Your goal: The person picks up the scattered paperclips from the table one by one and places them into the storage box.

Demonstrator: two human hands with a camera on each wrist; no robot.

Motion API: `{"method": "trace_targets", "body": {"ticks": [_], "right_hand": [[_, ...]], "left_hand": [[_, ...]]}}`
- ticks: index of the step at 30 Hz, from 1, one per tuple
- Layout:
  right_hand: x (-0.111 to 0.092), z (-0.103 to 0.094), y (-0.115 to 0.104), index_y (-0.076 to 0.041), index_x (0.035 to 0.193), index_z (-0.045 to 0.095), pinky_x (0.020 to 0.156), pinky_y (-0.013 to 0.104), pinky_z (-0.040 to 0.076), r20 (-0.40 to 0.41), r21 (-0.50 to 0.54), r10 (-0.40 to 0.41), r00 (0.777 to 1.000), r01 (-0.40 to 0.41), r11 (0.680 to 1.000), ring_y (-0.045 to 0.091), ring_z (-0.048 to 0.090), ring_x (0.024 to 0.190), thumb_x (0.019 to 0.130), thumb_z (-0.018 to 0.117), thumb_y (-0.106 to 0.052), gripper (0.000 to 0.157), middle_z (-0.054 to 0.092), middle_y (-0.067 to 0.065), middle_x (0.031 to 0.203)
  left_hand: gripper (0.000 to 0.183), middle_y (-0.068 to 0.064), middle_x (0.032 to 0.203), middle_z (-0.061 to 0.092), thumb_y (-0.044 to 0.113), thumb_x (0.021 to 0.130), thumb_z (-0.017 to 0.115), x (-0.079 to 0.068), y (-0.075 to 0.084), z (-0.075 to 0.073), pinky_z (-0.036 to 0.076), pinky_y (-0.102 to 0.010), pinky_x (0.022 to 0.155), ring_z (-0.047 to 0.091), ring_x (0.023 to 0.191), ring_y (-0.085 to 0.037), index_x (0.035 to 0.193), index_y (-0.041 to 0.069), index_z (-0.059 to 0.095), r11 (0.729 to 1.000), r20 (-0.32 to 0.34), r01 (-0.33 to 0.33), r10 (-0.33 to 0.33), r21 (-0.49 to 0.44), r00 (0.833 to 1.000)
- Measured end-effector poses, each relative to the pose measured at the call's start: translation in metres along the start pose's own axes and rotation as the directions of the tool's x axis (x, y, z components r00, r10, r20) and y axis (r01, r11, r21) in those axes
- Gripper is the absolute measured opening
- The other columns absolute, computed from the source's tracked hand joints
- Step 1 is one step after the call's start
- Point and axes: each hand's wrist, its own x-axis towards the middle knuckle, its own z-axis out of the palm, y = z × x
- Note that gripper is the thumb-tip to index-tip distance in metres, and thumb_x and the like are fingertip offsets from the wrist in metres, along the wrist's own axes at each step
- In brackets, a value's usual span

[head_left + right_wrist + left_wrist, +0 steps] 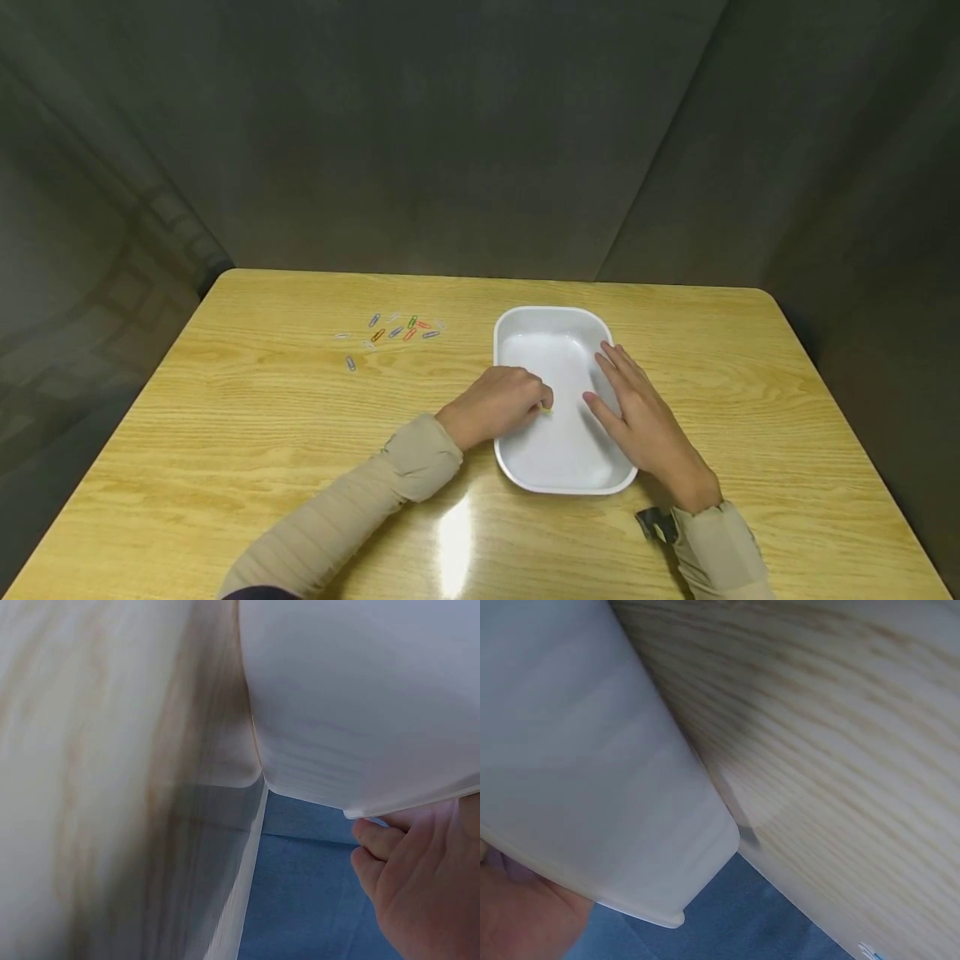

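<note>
A white rectangular tray [570, 471] stands on the table. My left hand [502, 407] reaches over its left rim with curled fingers, pinching a small yellow paper clip [547, 409] low over the tray floor; most of the clip is hidden by the fingers. At the right rim is my right hand [645, 421], its fingers extended along the edge and the thumb over the inside. In the left wrist view, the tray's outer wall [592, 787] hides the left fingertips. The right wrist view has the right hand [427, 892] at the tray's rim [405, 808].
Left of the tray, several colored paper clips lie scattered, among them a green clip [412, 322], a brown clip [378, 335] and, nearest me, a blue clip [350, 363]. A dark curtain [420, 150] hangs behind the wooden table [262, 433].
</note>
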Motion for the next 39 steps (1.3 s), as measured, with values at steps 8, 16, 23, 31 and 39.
{"method": "trace_targets", "body": {"ticks": [8, 16, 23, 31, 39], "right_hand": [[0.001, -0.001, 0.001, 0.004, 0.150, 0.036, 0.117, 0.062, 0.024, -0.011, 0.004, -0.001, 1.000, 0.001, 1.000, 0.042, 0.020, 0.150, 0.102, 0.054, -0.037, 0.066, 0.026, 0.019, 0.162], [0.001, 0.000, 0.000, 0.003, 0.150, 0.036, 0.116, 0.063, 0.024, 0.001, -0.004, 0.006, 1.000, -0.006, 1.000, 0.042, 0.020, 0.150, 0.101, 0.055, -0.036, 0.066, 0.025, 0.018, 0.163], [0.001, 0.001, -0.001, 0.003, 0.150, 0.036, 0.116, 0.063, 0.025, 0.010, -0.004, 0.012, 1.000, -0.012, 1.000, 0.042, 0.020, 0.150, 0.100, 0.056, -0.037, 0.067, 0.025, 0.018, 0.163], [0.001, 0.000, -0.002, 0.003, 0.151, 0.035, 0.116, 0.063, 0.024, 0.016, -0.009, 0.033, 0.999, -0.033, 0.999, 0.042, 0.020, 0.150, 0.100, 0.056, -0.038, 0.068, 0.024, 0.018, 0.163], [0.000, 0.000, -0.002, 0.002, 0.151, 0.035, 0.117, 0.062, 0.023, 0.017, -0.006, 0.043, 0.999, -0.043, 0.999, 0.041, 0.019, 0.151, 0.100, 0.056, -0.038, 0.068, 0.023, 0.017, 0.164]], "left_hand": [[0.021, 0.007, 0.095, 0.076, 0.005, 0.089, 0.064, 0.001, -0.003, -0.001, 0.053, -0.025, 0.075, 0.067, 0.084, -0.011, 0.098, 0.018, 0.079, 0.999, -0.009, -0.012, 0.012, -0.045, 1.000], [0.022, 0.002, 0.100, 0.076, 0.007, 0.092, 0.062, -0.002, -0.010, 0.000, 0.051, -0.021, 0.080, 0.062, 0.085, -0.008, 0.108, 0.011, 0.076, 0.976, -0.073, -0.042, 0.027, -0.214, 0.997], [0.022, 0.000, 0.108, 0.074, 0.013, 0.096, 0.062, -0.011, -0.013, -0.005, 0.050, -0.025, 0.090, 0.061, 0.098, -0.014, 0.115, 0.010, 0.074, 0.965, -0.106, -0.032, 0.005, -0.261, 0.994], [0.020, -0.002, 0.109, 0.073, 0.011, 0.095, 0.065, -0.021, -0.024, -0.014, 0.051, -0.031, 0.095, 0.063, 0.103, -0.018, 0.113, 0.008, 0.073, 0.960, -0.224, -0.062, -0.001, -0.274, 0.974], [0.020, -0.003, 0.110, 0.073, 0.010, 0.095, 0.065, -0.029, -0.034, -0.018, 0.053, -0.028, 0.087, 0.063, 0.099, -0.017, 0.112, 0.007, 0.073, 0.966, -0.278, -0.066, -0.006, -0.249, 0.961]]}}
